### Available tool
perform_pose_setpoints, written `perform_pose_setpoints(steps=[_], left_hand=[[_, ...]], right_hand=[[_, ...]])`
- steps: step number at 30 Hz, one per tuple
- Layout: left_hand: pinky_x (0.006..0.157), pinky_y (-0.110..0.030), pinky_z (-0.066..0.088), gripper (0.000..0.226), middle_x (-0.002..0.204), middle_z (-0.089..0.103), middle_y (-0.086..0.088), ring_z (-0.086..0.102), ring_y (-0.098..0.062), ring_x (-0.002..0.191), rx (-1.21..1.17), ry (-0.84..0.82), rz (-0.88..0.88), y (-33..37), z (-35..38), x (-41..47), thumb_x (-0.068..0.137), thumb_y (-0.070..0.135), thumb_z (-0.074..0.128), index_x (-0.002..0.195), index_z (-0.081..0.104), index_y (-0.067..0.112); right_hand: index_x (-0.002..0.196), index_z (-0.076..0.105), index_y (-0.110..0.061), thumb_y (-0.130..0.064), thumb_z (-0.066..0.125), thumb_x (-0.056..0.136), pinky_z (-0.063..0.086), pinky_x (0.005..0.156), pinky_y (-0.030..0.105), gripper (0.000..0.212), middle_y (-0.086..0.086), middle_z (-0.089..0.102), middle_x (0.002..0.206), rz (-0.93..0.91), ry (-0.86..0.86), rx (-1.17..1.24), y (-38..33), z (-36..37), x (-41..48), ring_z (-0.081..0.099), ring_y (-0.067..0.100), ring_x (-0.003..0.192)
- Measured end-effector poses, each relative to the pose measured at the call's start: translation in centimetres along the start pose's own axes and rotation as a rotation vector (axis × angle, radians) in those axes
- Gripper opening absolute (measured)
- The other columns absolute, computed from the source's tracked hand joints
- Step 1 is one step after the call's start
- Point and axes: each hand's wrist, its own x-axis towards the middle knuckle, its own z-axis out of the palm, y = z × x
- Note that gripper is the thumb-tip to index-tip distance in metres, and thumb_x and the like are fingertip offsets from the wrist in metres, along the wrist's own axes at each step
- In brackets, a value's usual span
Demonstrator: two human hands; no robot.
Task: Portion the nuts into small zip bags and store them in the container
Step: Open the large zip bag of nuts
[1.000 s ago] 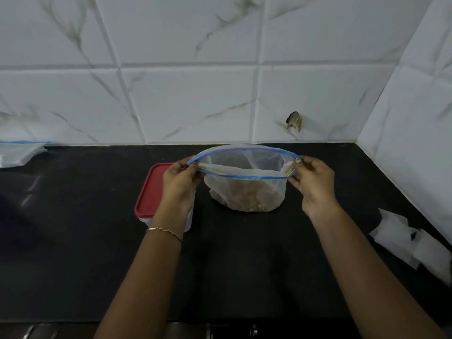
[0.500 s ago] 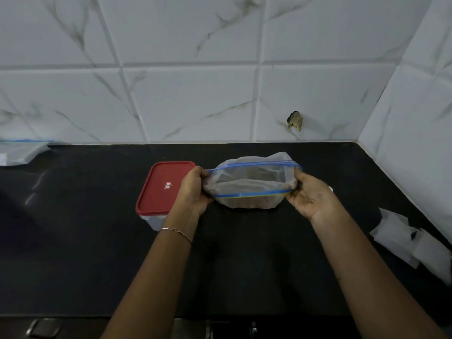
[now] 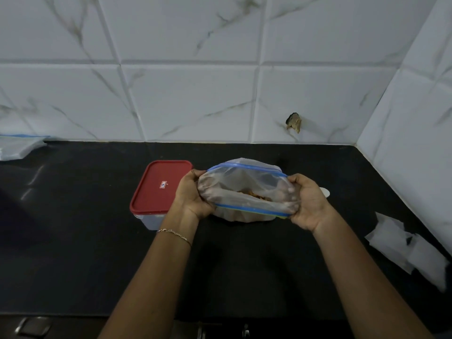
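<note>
Since a second ago the zip bag [image 3: 244, 189] has come down from its raised hold onto the black countertop [image 3: 73, 253], and its blue-edged mouth now gapes toward the person, showing brown nuts [image 3: 256, 195] inside. The left hand [image 3: 193, 194], with a thin bracelet [image 3: 175, 233] at its wrist, and the right hand [image 3: 308, 201] each grip one end of the mouth, fingers curled round the plastic. Small whitish bags [image 3: 411, 250] lie by the counter's right edge, a red-lidded container [image 3: 159, 189] stands just beside the left hand, and marbled white tiles [image 3: 195, 99] rise behind.
</note>
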Motion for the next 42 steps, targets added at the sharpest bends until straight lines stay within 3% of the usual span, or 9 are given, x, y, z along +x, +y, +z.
perform_pose_setpoints(steps=[7,12,17,23,25,27,30,33,42], left_hand=[[0.055,-0.032,0.057,0.016,0.085,0.07,-0.012,0.07,-0.022,0.066,0.341,0.056,0.163,0.8,0.2,0.1,0.09,0.012,0.051,0.086,0.066,0.007],[0.047,-0.017,0.046,0.011,0.077,0.066,-0.001,0.059,-0.009,0.064,0.738,0.116,0.5,1.5,0.0,0.9,0.088,0.022,0.069,0.084,0.068,0.012],[0.047,-0.017,0.046,0.02,0.063,0.064,0.004,0.058,-0.002,0.05,0.939,0.045,0.522,2.6,0.8,1.5,0.088,0.029,0.069,0.076,0.068,0.013],[0.078,-0.036,0.054,0.029,0.079,0.071,-0.008,0.066,-0.021,0.076,0.488,0.048,0.126,5.1,3.4,4.0,0.091,0.035,0.065,0.078,0.068,0.009],[0.076,-0.039,0.053,0.033,0.068,0.071,-0.006,0.069,-0.02,0.067,0.338,0.025,0.061,5.9,4.7,4.7,0.093,0.033,0.061,0.072,0.068,0.009],[0.077,-0.043,0.053,0.044,0.061,0.069,-0.005,0.068,-0.019,0.054,0.207,-0.002,0.021,6.4,5.9,5.4,0.098,0.028,0.055,0.062,0.07,0.007],[0.088,-0.046,0.056,0.023,0.112,0.068,0.0,0.068,-0.015,0.099,0.053,-0.063,-0.024,6.3,6.7,7.5,0.099,0.018,0.052,0.114,0.066,0.008],[0.105,-0.046,0.043,0.047,0.149,0.04,0.01,0.041,-0.01,0.136,-0.017,-0.117,-0.066,5.5,5.7,10.4,0.096,0.013,0.05,0.143,0.044,0.019],[0.067,-0.04,0.057,0.041,0.101,0.07,-0.016,0.068,-0.027,0.091,0.171,-0.048,0.012,1.9,2.5,5.7,0.102,0.036,0.043,0.107,0.063,0.001]], right_hand=[[0.107,0.057,-0.029,-0.011,0.058,0.093,0.054,0.092,0.044,0.023,0.004,0.057,0.126,-0.443,0.012,-0.214,0.1,-0.1,0.6,0.06,0.023,0.115],[0.1,0.064,-0.023,-0.011,0.065,0.089,0.055,0.087,0.035,0.016,-0.007,0.065,0.107,-0.691,0.074,-0.524,-0.8,0.1,0.6,0.062,0.017,0.108],[0.097,0.069,-0.008,-0.019,0.06,0.095,0.058,0.073,0.031,0.015,0.003,0.071,0.083,-0.658,0.355,-0.652,-2.1,0.8,1.5,0.069,0.014,0.078],[0.07,0.061,-0.011,-0.035,0.056,0.097,0.051,0.076,0.033,0.036,0.005,0.063,0.074,-0.315,0.304,-0.473,-6.2,2.5,4.3,0.058,0.019,0.071],[0.078,0.064,-0.011,-0.04,0.06,0.093,0.054,0.089,0.04,0.034,0.008,0.068,0.08,-0.187,0.247,-0.3,-7.3,2.6,5.4,0.063,0.025,0.081],[0.085,0.068,-0.01,-0.039,0.059,0.094,0.058,0.079,0.04,0.031,0.008,0.072,0.079,-0.128,0.175,-0.15,-8.2,2.9,6.0,0.068,0.024,0.077],[0.107,0.065,-0.018,-0.023,0.062,0.093,0.06,0.058,0.034,0.015,0.002,0.07,0.086,-0.145,0.119,0.033,-9.2,3.1,6.0,0.069,0.018,0.073],[0.115,0.067,-0.009,-0.036,0.058,0.094,0.057,0.084,0.047,0.035,0.012,0.071,0.107,-0.082,0.105,0.029,-8.6,2.3,6.4,0.066,0.028,0.101],[0.105,0.071,-0.006,-0.022,0.058,0.094,0.053,0.092,0.042,0.024,0.015,0.072,0.108,-0.208,0.257,0.026,-1.8,0.0,2.9,0.068,0.026,0.1]])
